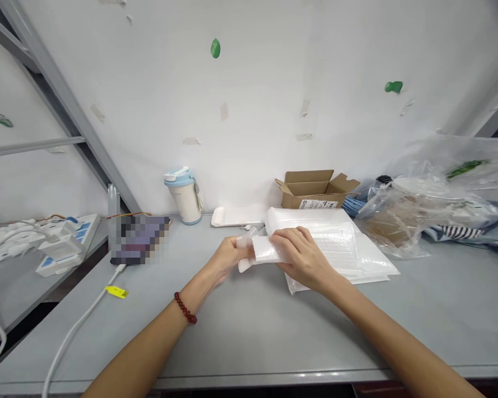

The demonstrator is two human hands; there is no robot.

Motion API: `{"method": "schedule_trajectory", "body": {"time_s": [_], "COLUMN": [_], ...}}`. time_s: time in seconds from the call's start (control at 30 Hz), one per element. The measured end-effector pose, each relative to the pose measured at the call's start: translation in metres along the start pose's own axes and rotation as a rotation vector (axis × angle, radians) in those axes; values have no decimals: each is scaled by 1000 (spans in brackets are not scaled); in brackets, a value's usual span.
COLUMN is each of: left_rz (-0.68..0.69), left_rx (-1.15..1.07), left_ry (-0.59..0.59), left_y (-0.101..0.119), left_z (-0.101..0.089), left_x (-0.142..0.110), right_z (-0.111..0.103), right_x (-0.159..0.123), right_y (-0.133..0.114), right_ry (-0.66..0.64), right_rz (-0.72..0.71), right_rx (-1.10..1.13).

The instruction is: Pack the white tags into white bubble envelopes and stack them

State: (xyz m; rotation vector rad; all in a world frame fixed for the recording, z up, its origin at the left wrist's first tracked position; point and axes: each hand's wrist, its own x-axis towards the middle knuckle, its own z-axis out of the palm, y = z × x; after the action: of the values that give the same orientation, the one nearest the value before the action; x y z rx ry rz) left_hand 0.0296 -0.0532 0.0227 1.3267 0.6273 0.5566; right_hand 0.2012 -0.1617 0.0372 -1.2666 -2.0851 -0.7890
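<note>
My right hand [301,255] is closed around a small white box [268,250], fingers over its top and thumb beneath. At the box's left end, my left hand [229,257] pinches a pale flap and a bit of clear plastic. What lies inside the box is hidden. Behind and to the right of my right hand are white bubble mailers [336,237], stacked flat on the grey table [249,331]. A white tray-like piece [236,216] rests against the wall just beyond my hands.
An open cardboard box [315,188] stands at the back, beside clear plastic bags [415,221] and blue cloth. To the left are a lidded cup [185,196], a blurred-out phone [139,240] on a white cable [78,326], and a power strip [72,246].
</note>
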Motion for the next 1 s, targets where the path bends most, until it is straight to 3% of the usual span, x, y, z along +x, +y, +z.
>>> {"method": "schedule_trajectory", "body": {"time_s": [0.17,0.43,0.8,1.0], "left_rz": [-20,21,69,-6], "left_rx": [-19,-195,-162,-163], "left_ry": [56,305,195,162], "left_y": [-2,4,7,16], "left_z": [4,18,25,17], "left_x": [-3,-7,-12,-14], "right_z": [-3,3,6,1], "right_x": [2,-1,0,2], "right_y": [-12,-16,-19,-13], "right_ry": [-36,-125,-40,19], "right_rz": [-20,-6,-57,-48], "right_rx": [-184,-325,-277,-263]}}
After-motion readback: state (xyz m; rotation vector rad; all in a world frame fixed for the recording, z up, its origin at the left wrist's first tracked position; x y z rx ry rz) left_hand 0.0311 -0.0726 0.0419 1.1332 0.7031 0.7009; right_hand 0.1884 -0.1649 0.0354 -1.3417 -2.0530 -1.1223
